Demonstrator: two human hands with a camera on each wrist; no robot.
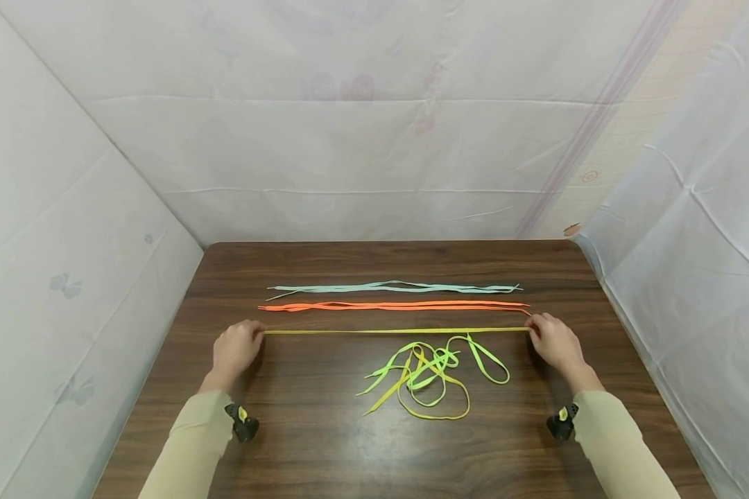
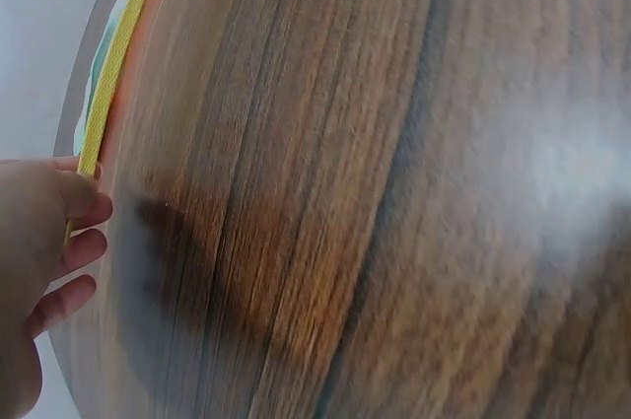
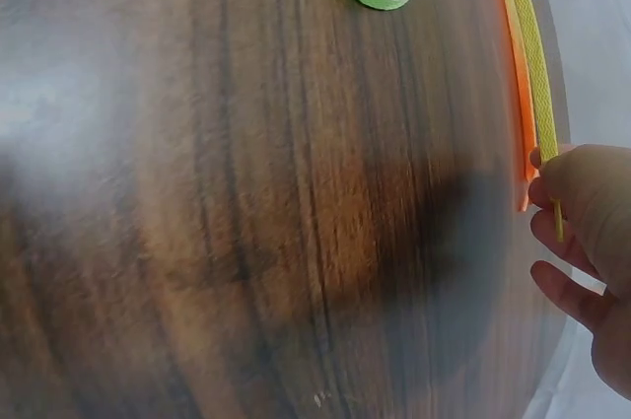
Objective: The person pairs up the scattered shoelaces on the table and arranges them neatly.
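Observation:
A flat yellow shoelace (image 1: 324,331) is stretched straight from side to side across the table. My left hand (image 1: 237,348) pinches its left end between thumb and fingers, and the lace runs up from that pinch in the left wrist view. Its other end is pinched by my right hand (image 1: 557,346), with the thin tip (image 3: 558,222) poking out below the thumb. Just beyond the stretched lace lie orange shoelaces (image 1: 387,305), roughly parallel to it. On the near side, a loose tangle of green and yellow shoelaces (image 1: 433,418) spreads out, one green loop (image 1: 504,371) reaching toward my right hand.
Pale blue-green shoelaces (image 1: 349,288) lie lengthwise behind the orange ones. The dark wood-grain table (image 1: 324,457) is bordered by a white-covered wall (image 1: 349,166) at the back and more white sheeting at left and right. Each wrist wears a small black camera (image 1: 245,423).

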